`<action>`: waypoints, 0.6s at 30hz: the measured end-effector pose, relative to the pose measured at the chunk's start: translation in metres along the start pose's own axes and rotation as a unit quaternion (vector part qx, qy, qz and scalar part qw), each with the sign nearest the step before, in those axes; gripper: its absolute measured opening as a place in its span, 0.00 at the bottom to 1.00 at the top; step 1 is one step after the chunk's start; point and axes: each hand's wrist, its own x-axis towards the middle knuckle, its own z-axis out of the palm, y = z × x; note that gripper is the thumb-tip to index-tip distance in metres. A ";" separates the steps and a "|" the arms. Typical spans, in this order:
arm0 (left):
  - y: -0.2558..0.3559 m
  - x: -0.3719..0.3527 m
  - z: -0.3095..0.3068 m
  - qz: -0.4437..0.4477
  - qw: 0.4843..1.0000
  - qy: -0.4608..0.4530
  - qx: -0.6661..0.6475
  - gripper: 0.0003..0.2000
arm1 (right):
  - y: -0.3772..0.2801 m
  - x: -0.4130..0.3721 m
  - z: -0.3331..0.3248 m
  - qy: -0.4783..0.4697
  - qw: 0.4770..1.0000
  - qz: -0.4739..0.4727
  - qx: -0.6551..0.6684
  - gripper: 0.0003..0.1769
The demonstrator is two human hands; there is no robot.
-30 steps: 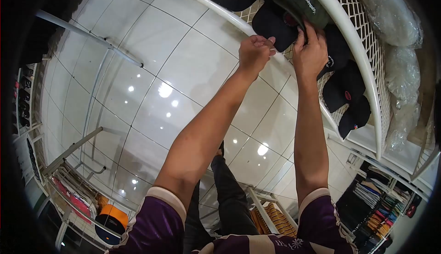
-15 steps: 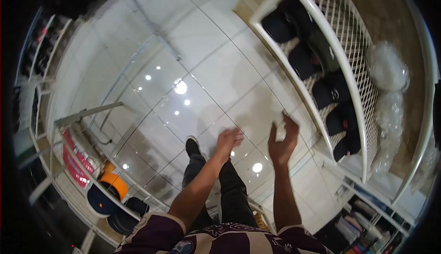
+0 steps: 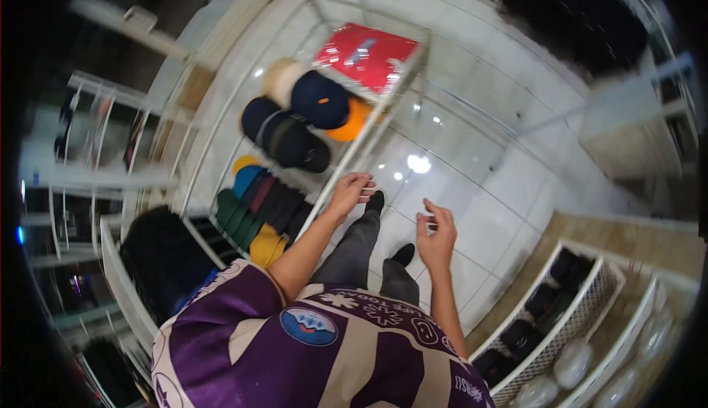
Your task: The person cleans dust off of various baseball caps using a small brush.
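Note:
Stretched out in front of my body, my left hand (image 3: 349,195) is beside the edge of a wire rack (image 3: 363,140) with caps on it. Its fingers are loosely bent and apart, and nothing shows in them. My right hand (image 3: 436,236) hangs over the tiled floor (image 3: 472,209), thumb and fingers parted, holding nothing. On the rack are a navy cap (image 3: 319,101), an orange cap (image 3: 349,120), black caps (image 3: 296,141) and a red plastic-wrapped pack (image 3: 366,55). Rows of green caps (image 3: 237,218) and a yellow cap (image 3: 267,246) lie nearer my left arm.
A white lattice shelf (image 3: 575,319) with dark caps stands at the lower right, with clear-wrapped bundles (image 3: 573,362) beside it. Dark clothing (image 3: 575,17) hangs at the upper right. More racks (image 3: 110,179) stand on the left.
The view has turned left, bringing the cap rack close to my left hand and moving the lattice shelf to the lower right. Both hands remain empty.

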 end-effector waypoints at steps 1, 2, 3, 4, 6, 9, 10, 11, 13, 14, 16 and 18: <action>0.003 -0.014 -0.014 0.004 1.000 0.021 -0.006 0.16 | -0.016 0.006 0.007 -0.036 0.999 -0.007 -0.015 0.18; 0.004 -0.021 -0.027 0.011 0.999 0.037 -0.011 0.16 | -0.026 0.012 0.021 -0.058 0.998 -0.026 -0.018 0.18; 0.000 -0.025 -0.044 0.016 0.998 0.052 -0.033 0.16 | -0.033 0.016 0.037 -0.082 0.996 -0.038 -0.019 0.18; -0.010 -0.025 -0.061 0.019 0.997 0.062 -0.033 0.16 | -0.038 0.020 0.053 -0.105 0.993 -0.044 -0.018 0.17; -0.018 -0.015 -0.097 0.023 0.995 0.084 -0.041 0.17 | -0.050 0.032 0.095 -0.142 0.988 -0.057 -0.027 0.17; -0.024 0.012 -0.139 0.074 0.977 0.184 0.079 0.16 | -0.052 0.040 0.159 -0.209 0.977 -0.046 -0.007 0.17; -0.020 0.024 -0.153 0.123 0.945 0.240 0.187 0.15 | -0.051 0.045 0.185 -0.218 0.975 -0.049 -0.007 0.17; -0.019 0.035 -0.167 0.105 0.943 0.246 0.197 0.16 | -0.047 0.049 0.209 -0.222 0.973 -0.063 -0.015 0.17; -0.005 0.050 -0.190 0.078 0.944 0.243 0.207 0.17 | -0.047 0.054 0.246 -0.231 0.971 -0.052 -0.028 0.18; -0.002 0.061 -0.199 0.077 0.921 0.273 0.266 0.21 | -0.048 0.056 0.261 -0.232 0.971 -0.046 -0.032 0.18; -0.012 0.089 -0.218 0.072 0.896 0.296 0.323 0.26 | -0.048 0.061 0.287 -0.248 0.966 -0.058 -0.048 0.18; -0.024 0.110 -0.227 0.127 0.845 0.310 0.417 0.34 | -0.048 0.066 0.302 -0.252 0.966 -0.044 -0.044 0.18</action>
